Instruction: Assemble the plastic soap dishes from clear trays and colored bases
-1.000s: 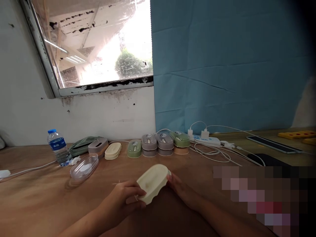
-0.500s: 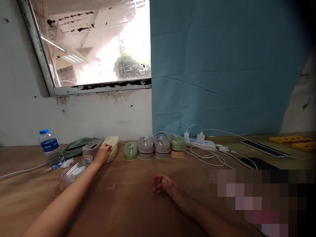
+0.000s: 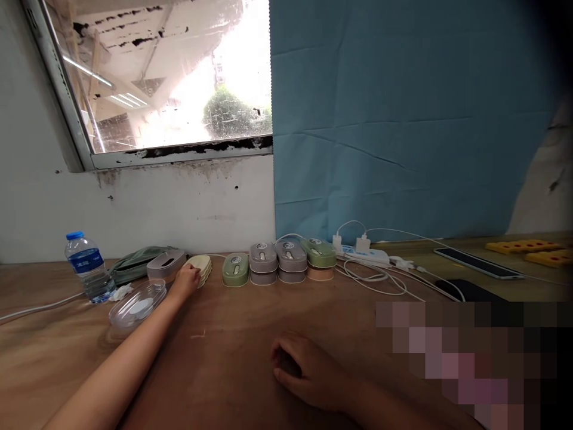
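My left hand reaches to the back of the table, its fingers curled closed at the near edge of the top cream lid on a small stack of similar cream pieces. The fingertips are partly hidden, so the exact hold is hard to see. Left of that stack stands a grey-mauve container part with a slot in it. A clear plastic lid lies beside my left forearm. My right hand hovers over or rests on the near table, fingers curved and apart from the thumb, with nothing in it.
Lidded oval boxes stand along the wall: one green box, stacked grey boxes, and a green-topped pair. A water bottle and green pouch are left. To the right lie a power strip, cables and a phone.
The top cream lid was raised and tilted; now it lies lower and level on the stack with my left hand at it. My right hand has moved nearer to me, its fingers curving downward.
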### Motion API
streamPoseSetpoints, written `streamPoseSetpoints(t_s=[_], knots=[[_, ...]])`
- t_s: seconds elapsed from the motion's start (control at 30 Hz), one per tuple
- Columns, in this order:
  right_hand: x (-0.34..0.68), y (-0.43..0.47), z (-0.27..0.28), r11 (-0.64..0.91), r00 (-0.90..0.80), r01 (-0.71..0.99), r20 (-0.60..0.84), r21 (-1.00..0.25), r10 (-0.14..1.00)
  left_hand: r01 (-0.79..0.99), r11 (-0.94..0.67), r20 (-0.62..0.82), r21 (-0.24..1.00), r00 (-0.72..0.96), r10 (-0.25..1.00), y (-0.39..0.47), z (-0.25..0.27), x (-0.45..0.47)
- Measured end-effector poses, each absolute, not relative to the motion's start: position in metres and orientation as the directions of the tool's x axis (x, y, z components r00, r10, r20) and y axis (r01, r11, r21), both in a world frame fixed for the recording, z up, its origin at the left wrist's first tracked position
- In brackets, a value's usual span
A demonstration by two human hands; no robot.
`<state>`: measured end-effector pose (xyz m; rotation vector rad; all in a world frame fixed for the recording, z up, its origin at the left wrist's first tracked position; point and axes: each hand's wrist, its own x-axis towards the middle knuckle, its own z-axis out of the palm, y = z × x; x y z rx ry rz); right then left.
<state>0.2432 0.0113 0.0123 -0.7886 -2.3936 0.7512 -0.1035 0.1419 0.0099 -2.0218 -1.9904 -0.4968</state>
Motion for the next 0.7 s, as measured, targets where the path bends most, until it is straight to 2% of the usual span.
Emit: streamPoseSetpoints(t_s=[0.4, 0.7], knots=[[0.243, 0.012, 0.011, 0.699, -0.700, 0.387, 0.302, -0.602, 0.648, 0.998, -0.013, 0.412, 0.069, -0.016, 0.911, 0.134, 0.015, -0.099], [0.244, 0.013, 0.010, 0.711, -0.717, 0.382, 0.297, -0.590, 0.631, 0.986, -0.062, 0.488, 0.158, -0.023, 0.873, 0.135, 0.018, -0.052]])
